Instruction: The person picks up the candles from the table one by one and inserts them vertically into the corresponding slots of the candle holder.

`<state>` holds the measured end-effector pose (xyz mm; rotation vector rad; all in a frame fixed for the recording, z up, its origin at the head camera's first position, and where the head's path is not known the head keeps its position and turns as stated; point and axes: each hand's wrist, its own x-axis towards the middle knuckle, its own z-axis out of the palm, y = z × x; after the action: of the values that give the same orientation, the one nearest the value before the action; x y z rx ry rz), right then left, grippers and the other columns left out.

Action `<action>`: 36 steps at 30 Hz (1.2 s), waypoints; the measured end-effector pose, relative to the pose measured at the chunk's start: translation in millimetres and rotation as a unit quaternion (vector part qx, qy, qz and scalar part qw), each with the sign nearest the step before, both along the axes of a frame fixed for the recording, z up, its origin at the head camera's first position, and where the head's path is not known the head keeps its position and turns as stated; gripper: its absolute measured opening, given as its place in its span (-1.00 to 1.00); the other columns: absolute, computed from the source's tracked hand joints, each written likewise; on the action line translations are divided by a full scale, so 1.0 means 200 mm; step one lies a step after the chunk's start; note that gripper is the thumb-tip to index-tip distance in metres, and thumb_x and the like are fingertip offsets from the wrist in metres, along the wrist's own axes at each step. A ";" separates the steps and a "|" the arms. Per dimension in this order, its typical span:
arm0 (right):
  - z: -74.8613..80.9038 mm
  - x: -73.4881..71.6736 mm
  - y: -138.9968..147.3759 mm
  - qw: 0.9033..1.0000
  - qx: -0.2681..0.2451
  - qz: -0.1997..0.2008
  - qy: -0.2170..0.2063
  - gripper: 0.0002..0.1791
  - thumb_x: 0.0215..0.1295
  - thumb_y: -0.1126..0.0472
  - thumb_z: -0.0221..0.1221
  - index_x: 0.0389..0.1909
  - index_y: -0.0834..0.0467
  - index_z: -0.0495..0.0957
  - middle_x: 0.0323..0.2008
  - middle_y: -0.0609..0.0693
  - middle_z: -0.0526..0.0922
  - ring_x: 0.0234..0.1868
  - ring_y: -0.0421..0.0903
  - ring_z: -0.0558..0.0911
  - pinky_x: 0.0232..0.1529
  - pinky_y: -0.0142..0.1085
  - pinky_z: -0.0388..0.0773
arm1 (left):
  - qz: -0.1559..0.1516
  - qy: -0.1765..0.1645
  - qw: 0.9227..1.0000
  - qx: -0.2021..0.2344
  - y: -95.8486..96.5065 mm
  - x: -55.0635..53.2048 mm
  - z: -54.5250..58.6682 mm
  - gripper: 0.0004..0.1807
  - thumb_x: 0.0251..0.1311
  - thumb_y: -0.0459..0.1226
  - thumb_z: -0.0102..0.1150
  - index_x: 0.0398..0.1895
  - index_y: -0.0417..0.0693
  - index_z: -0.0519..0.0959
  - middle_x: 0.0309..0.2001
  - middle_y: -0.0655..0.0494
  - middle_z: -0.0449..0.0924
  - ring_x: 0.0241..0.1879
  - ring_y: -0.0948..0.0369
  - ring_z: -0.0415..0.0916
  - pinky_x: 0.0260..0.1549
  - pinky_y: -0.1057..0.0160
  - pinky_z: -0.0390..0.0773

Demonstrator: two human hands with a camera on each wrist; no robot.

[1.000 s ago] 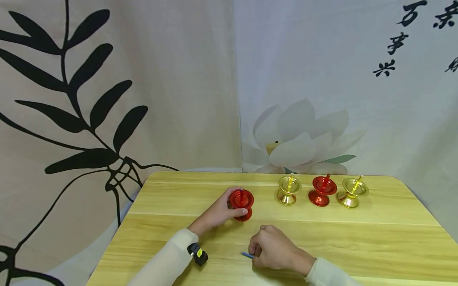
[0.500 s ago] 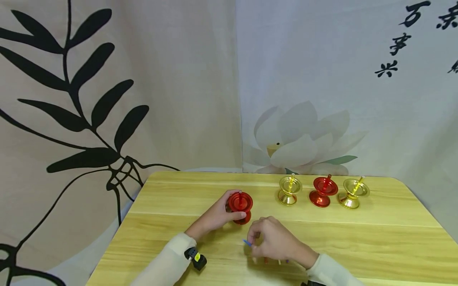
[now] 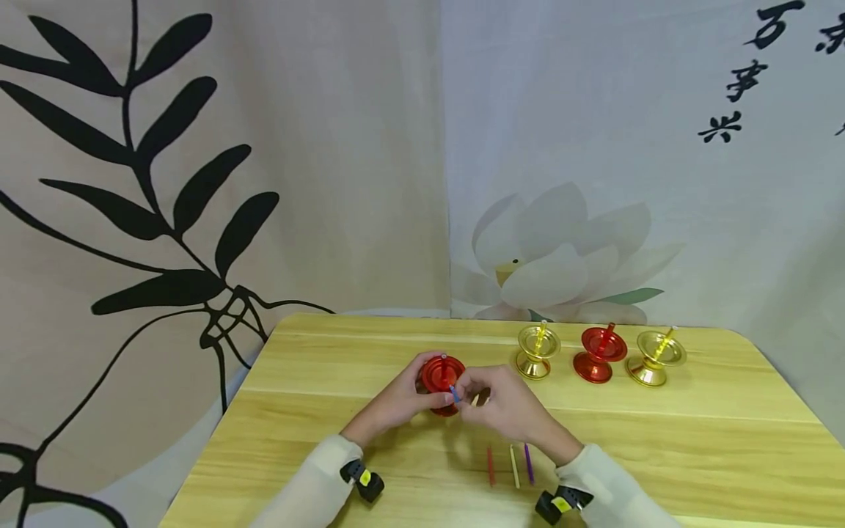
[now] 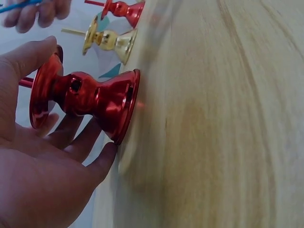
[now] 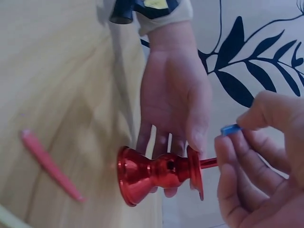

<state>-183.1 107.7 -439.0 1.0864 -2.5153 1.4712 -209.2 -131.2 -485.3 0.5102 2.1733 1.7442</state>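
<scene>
My left hand (image 3: pixel 396 400) holds a red, shiny candle holder (image 3: pixel 439 375), with the thumb at its dish and the fingers around its far side. The holder is upright, and a thin red stem (image 5: pixel 209 163) rises from its dish. Its flared base (image 4: pixel 124 107) is at the tabletop. Close to the dish's right side, my right hand (image 3: pixel 505 400) pinches a slim blue candle (image 3: pixel 454 394) between thumb and fingertips. In the right wrist view only a short end of the blue candle (image 5: pixel 231 129) shows beyond the fingers.
On the wooden table (image 3: pixel 317 367), a red candle (image 3: pixel 491 466), a cream candle (image 3: pixel 514 466) and a purple candle (image 3: pixel 529 463) lie near the front. Farther back right stand a gold holder (image 3: pixel 533 368), a red holder (image 3: pixel 593 368) and another gold holder (image 3: pixel 646 372). A printed curtain hangs behind.
My right hand has lifted the blue candle from the front of the table and carried it up to the red holder. The lying candles are now uncovered. My left hand has barely moved.
</scene>
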 end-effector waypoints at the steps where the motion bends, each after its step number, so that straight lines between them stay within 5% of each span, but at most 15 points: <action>1: 0.00 -0.01 -0.01 1.000 -0.011 -0.001 0.003 -0.77 0.18 0.44 0.37 -0.34 0.01 0.68 -0.41 -0.26 0.70 -0.35 -0.27 0.68 -0.32 -0.29 0.68 | 0.001 0.000 1.000 0.000 0.00 0.00 0.00 -0.14 0.47 -0.29 0.44 0.70 -0.17 0.20 0.44 -0.20 0.48 0.37 -0.08 0.54 0.27 0.06 0.63; 16: 0.05 -0.14 -0.10 0.993 -0.084 -0.081 0.014 -0.85 0.32 0.43 0.39 -0.27 0.10 0.74 -0.35 -0.12 0.82 -0.30 -0.15 0.79 -0.20 -0.15 0.75 | -0.003 -0.002 1.000 -0.002 -0.02 0.01 -0.01 -0.17 0.49 -0.26 0.43 0.69 -0.11 0.22 0.44 -0.15 0.51 0.37 -0.06 0.55 0.32 -0.02 0.60; 36: 0.05 -0.19 -0.14 0.989 -0.105 -0.093 0.038 -0.89 0.40 0.39 0.44 -0.22 0.12 0.78 -0.29 -0.05 0.86 -0.24 -0.06 0.84 -0.17 -0.21 0.77 | -0.005 -0.002 1.000 0.006 -0.02 0.02 -0.01 -0.17 0.51 -0.25 0.42 0.70 -0.09 0.21 0.44 -0.14 0.53 0.37 -0.06 0.56 0.33 -0.02 0.59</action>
<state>-221.2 79.4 -429.5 0.8341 -2.2766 1.5678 -205.1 -136.2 -486.9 0.5194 2.1553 1.7534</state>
